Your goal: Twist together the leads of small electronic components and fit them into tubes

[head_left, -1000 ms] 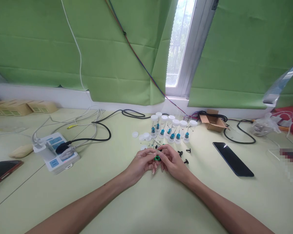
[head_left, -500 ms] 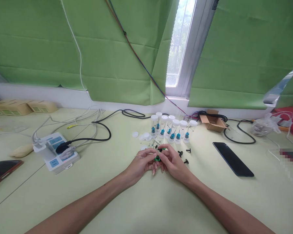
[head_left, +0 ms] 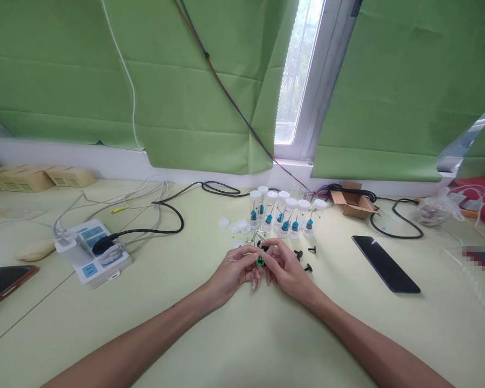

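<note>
My left hand (head_left: 239, 269) and my right hand (head_left: 282, 264) meet at the middle of the table, fingers closed in a pinch on a small green part (head_left: 260, 262). Its exact kind is mostly hidden by the fingertips. A thin wire-like piece (head_left: 228, 257) sticks out by the left index finger. Just beyond the fingertips lie small black parts (head_left: 262, 245) and thin metal pins (head_left: 260, 235). To the right of my right hand are black flat-headed plastic pieces (head_left: 308, 267). Behind stand several clear vials (head_left: 285, 223) with white caps and blue parts inside.
White round lids (head_left: 240, 227) lie left of the vials. A power strip (head_left: 99, 253) with plugs and cables sits at left. At right are a black phone (head_left: 385, 264), an open cardboard box (head_left: 352, 203) and a plastic bag (head_left: 434, 207).
Between my fingertips the green part has turned slightly and more of its green shows. Both hands have stayed in nearly the same place.
</note>
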{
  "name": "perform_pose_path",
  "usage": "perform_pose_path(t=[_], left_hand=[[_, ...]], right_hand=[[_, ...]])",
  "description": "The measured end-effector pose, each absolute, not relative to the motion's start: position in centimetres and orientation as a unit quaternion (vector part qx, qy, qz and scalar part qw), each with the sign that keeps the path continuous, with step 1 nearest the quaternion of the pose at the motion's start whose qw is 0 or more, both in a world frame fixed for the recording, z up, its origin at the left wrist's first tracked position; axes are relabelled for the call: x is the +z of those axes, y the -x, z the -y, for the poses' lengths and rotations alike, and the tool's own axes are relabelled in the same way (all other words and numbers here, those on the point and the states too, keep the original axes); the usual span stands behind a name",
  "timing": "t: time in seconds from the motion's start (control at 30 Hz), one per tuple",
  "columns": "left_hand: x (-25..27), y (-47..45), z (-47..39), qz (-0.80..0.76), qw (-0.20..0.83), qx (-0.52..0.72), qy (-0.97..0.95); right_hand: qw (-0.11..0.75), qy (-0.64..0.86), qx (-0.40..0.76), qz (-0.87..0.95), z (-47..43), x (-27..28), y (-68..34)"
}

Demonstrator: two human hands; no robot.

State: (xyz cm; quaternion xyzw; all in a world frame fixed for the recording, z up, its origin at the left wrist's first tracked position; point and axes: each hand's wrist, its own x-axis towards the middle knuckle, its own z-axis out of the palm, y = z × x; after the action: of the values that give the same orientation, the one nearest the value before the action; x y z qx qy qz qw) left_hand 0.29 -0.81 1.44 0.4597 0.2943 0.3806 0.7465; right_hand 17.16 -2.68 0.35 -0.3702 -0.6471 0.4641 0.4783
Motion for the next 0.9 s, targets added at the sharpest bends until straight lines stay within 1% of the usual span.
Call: perform_pose_path(t=[0.37,0.9], left_hand=[[1.43,-0.35,0.78,-0.287,0.745,0.370,-0.475],[1.57,-0.11,0.82,-0.259,0.769,0.360,-0.461]], right_hand=[[0.466,0.380,0.473,0.644,2.75,0.48,-17.13],[0.489,0.357,0.472,0.641,3.17,0.84,-17.01]])
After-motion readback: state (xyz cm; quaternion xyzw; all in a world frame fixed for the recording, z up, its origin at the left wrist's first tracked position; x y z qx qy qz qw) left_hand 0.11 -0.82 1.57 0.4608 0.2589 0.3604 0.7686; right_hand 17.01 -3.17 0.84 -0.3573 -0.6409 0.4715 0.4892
